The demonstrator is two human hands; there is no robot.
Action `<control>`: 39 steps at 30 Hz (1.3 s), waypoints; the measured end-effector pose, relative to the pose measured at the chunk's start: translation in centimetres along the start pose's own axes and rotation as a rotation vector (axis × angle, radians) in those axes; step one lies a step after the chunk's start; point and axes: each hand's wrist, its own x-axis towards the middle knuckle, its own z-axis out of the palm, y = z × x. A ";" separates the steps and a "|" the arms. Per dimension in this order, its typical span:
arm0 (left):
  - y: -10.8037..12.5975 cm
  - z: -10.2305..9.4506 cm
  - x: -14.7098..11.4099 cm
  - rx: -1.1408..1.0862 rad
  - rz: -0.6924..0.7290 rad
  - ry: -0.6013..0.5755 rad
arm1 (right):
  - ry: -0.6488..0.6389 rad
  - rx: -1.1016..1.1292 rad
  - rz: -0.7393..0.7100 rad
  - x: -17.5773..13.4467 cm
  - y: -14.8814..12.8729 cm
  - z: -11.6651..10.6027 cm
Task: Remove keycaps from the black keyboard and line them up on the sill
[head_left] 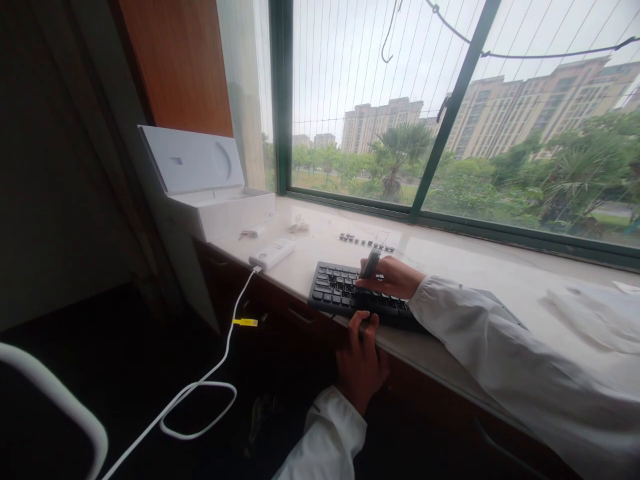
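Observation:
A black keyboard [327,293] lies at a slant along the front edge of the white sill, with dark gaps among its keys where caps are off. My right hand [393,277] is over its keys, closed on a dark-handled keycap puller [370,264] held upright. A thin wire loop sticks up from the tool's top; its lower end is hidden behind my fingers. From below, my left hand [363,360] reaches up and hooks two fingertips over the keyboard's front edge. Its thumb is hard to make out. Loose keycaps [367,243] stand in a row behind the keyboard.
At the left an open white box [235,212] stands with its lid up. A white power bank [273,254] lies before it, its white cable [227,343] hanging off the edge. Crumpled clear plastic [590,317] lies at the right. Behind runs a green-framed window [350,203].

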 end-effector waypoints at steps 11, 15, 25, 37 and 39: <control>0.0 0.3 0.0 -0.019 -0.018 0.003 | -0.052 -0.091 0.059 0.1 -1.2 -0.5; 0.1 0.2 0.0 -0.022 -0.027 0.008 | -0.062 -0.122 0.075 0.1 -1.4 -0.4; 0.0 0.0 0.1 -0.024 0.007 0.015 | 0.006 -0.091 0.030 -0.3 -0.9 0.5; 0.1 -0.1 0.0 -0.033 -0.008 -0.002 | 0.019 -0.065 -0.011 -0.2 -0.1 0.3; 0.2 -0.2 0.1 -0.044 -0.021 -0.012 | 0.019 -0.055 0.003 -0.2 0.1 0.3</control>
